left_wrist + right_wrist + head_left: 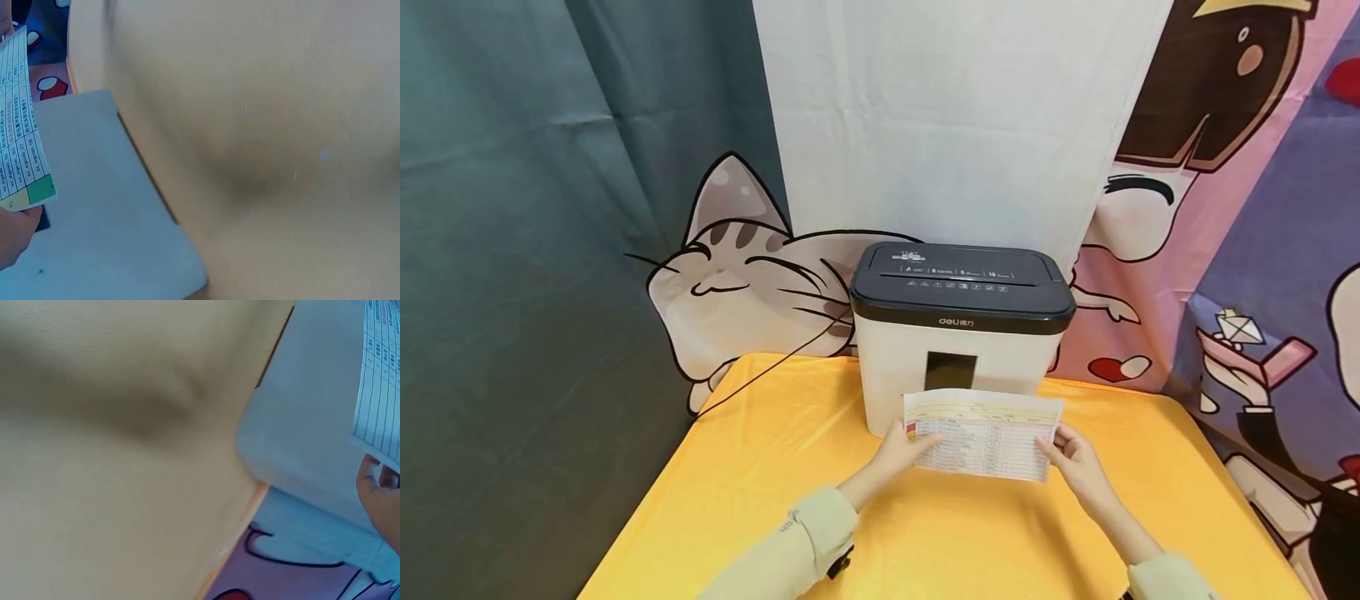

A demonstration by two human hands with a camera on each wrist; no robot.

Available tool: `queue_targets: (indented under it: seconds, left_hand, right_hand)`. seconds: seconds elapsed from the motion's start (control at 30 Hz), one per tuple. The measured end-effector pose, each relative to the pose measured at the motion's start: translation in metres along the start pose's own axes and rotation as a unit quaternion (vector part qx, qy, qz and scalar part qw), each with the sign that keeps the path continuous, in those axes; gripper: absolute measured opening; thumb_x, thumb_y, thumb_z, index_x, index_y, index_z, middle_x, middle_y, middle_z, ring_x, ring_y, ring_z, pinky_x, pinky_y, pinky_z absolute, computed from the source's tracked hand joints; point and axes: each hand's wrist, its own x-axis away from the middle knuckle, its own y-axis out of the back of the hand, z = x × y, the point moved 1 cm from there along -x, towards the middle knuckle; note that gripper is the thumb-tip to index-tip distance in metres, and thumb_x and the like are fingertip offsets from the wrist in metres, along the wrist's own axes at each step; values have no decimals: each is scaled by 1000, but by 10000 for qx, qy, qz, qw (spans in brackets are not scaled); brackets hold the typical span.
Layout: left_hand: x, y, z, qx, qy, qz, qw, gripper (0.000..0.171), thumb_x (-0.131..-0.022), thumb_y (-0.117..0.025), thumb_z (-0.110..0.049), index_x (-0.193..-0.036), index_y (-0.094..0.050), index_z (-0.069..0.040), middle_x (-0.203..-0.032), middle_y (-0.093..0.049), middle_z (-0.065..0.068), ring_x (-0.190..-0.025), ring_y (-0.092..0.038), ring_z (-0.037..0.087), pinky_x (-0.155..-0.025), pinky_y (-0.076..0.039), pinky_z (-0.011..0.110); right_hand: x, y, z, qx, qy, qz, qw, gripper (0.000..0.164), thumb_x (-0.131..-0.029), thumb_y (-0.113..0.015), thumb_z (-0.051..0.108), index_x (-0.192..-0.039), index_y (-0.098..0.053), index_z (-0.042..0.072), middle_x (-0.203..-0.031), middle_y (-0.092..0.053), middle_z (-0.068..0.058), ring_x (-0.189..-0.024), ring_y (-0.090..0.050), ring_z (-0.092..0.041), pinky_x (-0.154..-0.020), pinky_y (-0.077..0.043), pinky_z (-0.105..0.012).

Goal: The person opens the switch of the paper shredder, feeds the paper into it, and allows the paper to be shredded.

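A printed sheet of paper (981, 437) with table rows and coloured patches is held up in front of a paper shredder. My left hand (904, 448) pinches its left edge, thumb on the near face. At the opposite edge my right hand (1078, 458) pinches the sheet in the same way. The shredder (887, 358) has a white bin, a dark window and a black top with a long slot (958, 279). The paper stands below and in front of that top, apart from the slot. Both wrist views show the sheet only in part, at the frame's edge.
A yellow cloth (775, 467) covers the table, and small white scraps (324, 154) lie on it. Behind the shredder hangs a printed curtain (955, 125) with cartoon figures. A thin black cord (767, 367) runs left from the shredder to the table's edge.
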Motion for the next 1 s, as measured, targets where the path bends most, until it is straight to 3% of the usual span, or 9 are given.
queue_targets:
  seconds: [0.23,0.37,0.53,0.77,1.0]
  left_hand:
    - [-1,15,-25,-350,-179,12,9992,32,-89,-63,-7,-119,-57,0,-115,-64,23,-102,-65,37,-83,-55,36]
    - [-6,22,-43,-635,-346,49,9974,34,-88,-65,-9,-120,-56,-1,-115,-65,22,-101,-66,34,-82,-55,33]
    - [-14,30,-69,-953,-507,69,9941,36,-87,-67,-12,-120,-57,-3,-116,-66,17,-103,-66,29,-86,-54,31]
    - [-29,42,-97,-1063,-779,10,9913,33,-87,-67,-11,-119,-60,-4,-115,-67,14,-103,-67,25,-86,-54,29]
    - [-42,57,-136,-1218,-1291,-74,9841,28,-88,-65,-9,-115,-64,-2,-110,-69,15,-97,-69,25,-81,-55,31]
  right_hand:
    - [-17,-6,24,515,399,9,9979,24,-93,-51,-3,-115,-52,-13,-97,-66,22,-83,-64,3,-69,-53,-15]
    - [-26,-6,42,727,504,-16,9961,28,-93,-52,-3,-116,-49,-18,-96,-65,24,-82,-64,3,-69,-52,-14]
    - [-36,-4,69,1020,670,-88,9925,28,-92,-54,-3,-115,-51,-18,-96,-64,27,-79,-64,4,-68,-52,-13]
    - [-54,1,105,1514,1138,-252,9816,21,-88,-58,-7,-108,-58,-14,-90,-64,28,-72,-63,5,-64,-50,-12]
    - [-72,2,140,2058,1148,-239,9715,21,-89,-60,2,-108,-63,-8,-86,-62,28,-71,-62,4,-63,-50,-12]
